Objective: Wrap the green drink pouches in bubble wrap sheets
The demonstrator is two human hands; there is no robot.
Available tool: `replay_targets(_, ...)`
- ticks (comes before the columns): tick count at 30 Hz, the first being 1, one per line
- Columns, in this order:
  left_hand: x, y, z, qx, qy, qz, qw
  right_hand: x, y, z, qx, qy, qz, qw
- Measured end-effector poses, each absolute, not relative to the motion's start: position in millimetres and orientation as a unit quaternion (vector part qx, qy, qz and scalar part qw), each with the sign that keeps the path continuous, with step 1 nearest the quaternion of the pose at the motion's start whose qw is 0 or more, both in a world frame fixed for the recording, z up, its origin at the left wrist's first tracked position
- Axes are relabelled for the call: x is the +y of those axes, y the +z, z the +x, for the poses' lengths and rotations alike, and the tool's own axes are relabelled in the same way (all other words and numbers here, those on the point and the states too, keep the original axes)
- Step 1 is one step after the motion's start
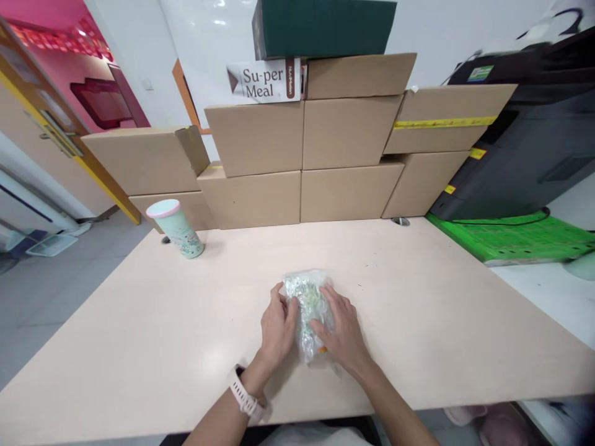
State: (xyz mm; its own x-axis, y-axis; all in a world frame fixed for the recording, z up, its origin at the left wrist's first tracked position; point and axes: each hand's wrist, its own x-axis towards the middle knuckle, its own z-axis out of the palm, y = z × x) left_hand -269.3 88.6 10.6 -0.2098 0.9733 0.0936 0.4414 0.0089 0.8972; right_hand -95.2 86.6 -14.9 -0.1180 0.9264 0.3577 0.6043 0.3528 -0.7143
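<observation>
A bubble-wrapped package (pixel 307 310) lies on the light wooden table (pixel 139 347), close to its front edge. Clear plastic covers it, and pale green and a bit of orange show through; what is inside I cannot make out. My left hand (pixel 277 322) wraps round its left side, with the thumb on top. Across the right side and top rests my right hand (pixel 343 325), fingers curved and thumb pressed on the plastic. Both hands hold the package between them. A pale watch band circles my left wrist.
Stacked cardboard boxes (pixel 260 198) line the table's back edge, with a dark green box (pixel 325 28) on top. A mint cup (pixel 179 229) with a pink rim stands at back left. On the right, a large black machine (pixel 520 148) sits above a green crate (pixel 520 238).
</observation>
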Motion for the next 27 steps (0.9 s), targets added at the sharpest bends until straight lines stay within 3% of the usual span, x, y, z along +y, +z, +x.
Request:
replay_targets(10, 83, -8, -266, 0.541, 0.525, 0.596, 0.279, 91, -2, -106, -0.624, 0.299, -0.549, 0.469)
replay_targets(16, 87, -19, -267, 0.583, 0.427, 0.662, 0.198, 97, -24, -99, -0.494, 0.423, -0.586, 0.484)
replay_targets(19, 86, -19, -266, 0.567, 0.402, 0.689, 0.206, 96, -21, -98, -0.485, 0.445, -0.571, 0.491)
replay_targets(22, 85, -11, -267, 0.554, 0.424, 0.663, 0.273, 95, -3, -101, -0.468, 0.476, -0.523, 0.53)
replay_targets(27, 89, 8, -262, 0.43, 0.448, 0.537, 0.571, 95, 36, -107, -0.437, 0.587, -0.429, 0.53)
